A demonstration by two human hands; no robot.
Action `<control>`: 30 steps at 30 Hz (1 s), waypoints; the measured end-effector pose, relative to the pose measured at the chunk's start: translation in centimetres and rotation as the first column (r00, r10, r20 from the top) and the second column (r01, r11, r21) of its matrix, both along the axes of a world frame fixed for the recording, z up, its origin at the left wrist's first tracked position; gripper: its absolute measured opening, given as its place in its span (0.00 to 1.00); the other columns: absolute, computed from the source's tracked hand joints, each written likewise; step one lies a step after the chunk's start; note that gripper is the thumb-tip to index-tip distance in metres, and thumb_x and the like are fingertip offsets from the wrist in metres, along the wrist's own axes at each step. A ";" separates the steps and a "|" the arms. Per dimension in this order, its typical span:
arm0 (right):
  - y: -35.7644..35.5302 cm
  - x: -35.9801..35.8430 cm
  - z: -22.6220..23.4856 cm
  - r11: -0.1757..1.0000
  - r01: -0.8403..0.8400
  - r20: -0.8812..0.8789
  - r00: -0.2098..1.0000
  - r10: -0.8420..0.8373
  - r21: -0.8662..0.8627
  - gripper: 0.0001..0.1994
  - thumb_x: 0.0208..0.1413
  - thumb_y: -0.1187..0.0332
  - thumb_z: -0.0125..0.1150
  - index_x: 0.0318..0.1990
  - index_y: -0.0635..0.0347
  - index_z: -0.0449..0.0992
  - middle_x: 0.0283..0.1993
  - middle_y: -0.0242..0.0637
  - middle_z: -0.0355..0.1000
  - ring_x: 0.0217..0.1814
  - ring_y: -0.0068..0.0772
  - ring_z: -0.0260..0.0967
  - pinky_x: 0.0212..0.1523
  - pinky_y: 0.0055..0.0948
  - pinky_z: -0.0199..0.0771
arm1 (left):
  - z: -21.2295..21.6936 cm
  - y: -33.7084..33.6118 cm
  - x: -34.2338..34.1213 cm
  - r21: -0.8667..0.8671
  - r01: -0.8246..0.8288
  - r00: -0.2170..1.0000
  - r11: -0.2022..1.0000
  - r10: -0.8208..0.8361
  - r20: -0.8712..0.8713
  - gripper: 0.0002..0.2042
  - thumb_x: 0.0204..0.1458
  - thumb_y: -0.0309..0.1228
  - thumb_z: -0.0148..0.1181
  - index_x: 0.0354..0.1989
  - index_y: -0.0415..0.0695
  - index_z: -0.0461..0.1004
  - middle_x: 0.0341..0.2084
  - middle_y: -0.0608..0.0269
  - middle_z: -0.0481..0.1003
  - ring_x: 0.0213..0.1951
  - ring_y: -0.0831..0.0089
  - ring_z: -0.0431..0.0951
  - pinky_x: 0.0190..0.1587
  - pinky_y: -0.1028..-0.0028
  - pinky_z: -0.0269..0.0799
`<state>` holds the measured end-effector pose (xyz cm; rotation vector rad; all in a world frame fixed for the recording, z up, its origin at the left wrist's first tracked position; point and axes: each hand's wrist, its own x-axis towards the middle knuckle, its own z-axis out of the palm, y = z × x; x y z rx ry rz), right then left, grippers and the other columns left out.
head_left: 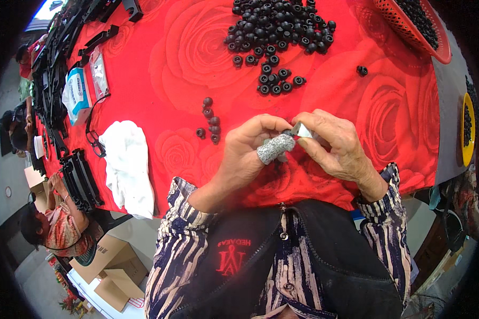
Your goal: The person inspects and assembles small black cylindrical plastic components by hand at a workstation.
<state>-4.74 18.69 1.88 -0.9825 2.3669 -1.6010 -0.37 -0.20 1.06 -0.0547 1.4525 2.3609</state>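
Observation:
My left hand (pixel 239 151) is closed, pinching a small round black cap (pixel 287 132) between thumb and fingertips. A grey speckled wrap (pixel 274 149) covers its thumb. My right hand (pixel 338 143) is closed on a small flat metal blade (pixel 302 131), held against the cap; the fingers partly hide both. Beyond my hands lies a big heap of round black caps (pixel 277 26), with several loose ones (pixel 272 80) at its near edge. To the left of my left hand are several more black caps (pixel 214 121). A pair of caps (pixel 362 70) sits at the right.
The table has a red rose-patterned cloth (pixel 186 48). A white cloth (pixel 126 167), eyeglasses (pixel 95 142), a tissue pack (pixel 77 95) and long black parts (pixel 80 178) lie left. A red basket (pixel 445 50) and yellow tray (pixel 467 155) stand right. A co-worker (pixel 64 220) sits left.

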 end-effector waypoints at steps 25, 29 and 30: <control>-0.1 0.0 -0.3 0.995 0.089 0.021 0.996 -0.088 -0.036 0.13 0.45 0.78 0.59 0.40 0.66 0.69 0.25 0.41 0.63 0.23 0.35 0.62 0.24 0.30 0.61 | -0.1 0.3 -0.1 0.030 -0.079 0.997 0.996 0.079 -0.015 0.11 0.51 0.21 0.56 0.42 0.34 0.69 0.32 0.62 0.72 0.32 0.79 0.74 0.31 0.81 0.73; -0.1 -0.2 -0.1 0.997 0.076 0.032 0.997 -0.075 -0.029 0.13 0.44 0.78 0.59 0.40 0.66 0.70 0.24 0.40 0.62 0.22 0.35 0.62 0.23 0.30 0.60 | 0.1 0.2 -0.3 0.014 -0.065 0.998 0.998 0.065 -0.014 0.11 0.51 0.21 0.56 0.43 0.35 0.69 0.33 0.62 0.72 0.32 0.79 0.74 0.31 0.81 0.73; -0.2 -0.2 0.0 0.998 0.065 0.045 0.997 -0.064 -0.027 0.13 0.44 0.78 0.59 0.40 0.65 0.70 0.23 0.40 0.62 0.22 0.35 0.62 0.23 0.30 0.60 | 0.0 0.2 -0.5 0.015 -0.064 0.998 0.998 0.064 -0.013 0.11 0.51 0.21 0.56 0.43 0.35 0.69 0.33 0.62 0.72 0.32 0.79 0.74 0.31 0.81 0.73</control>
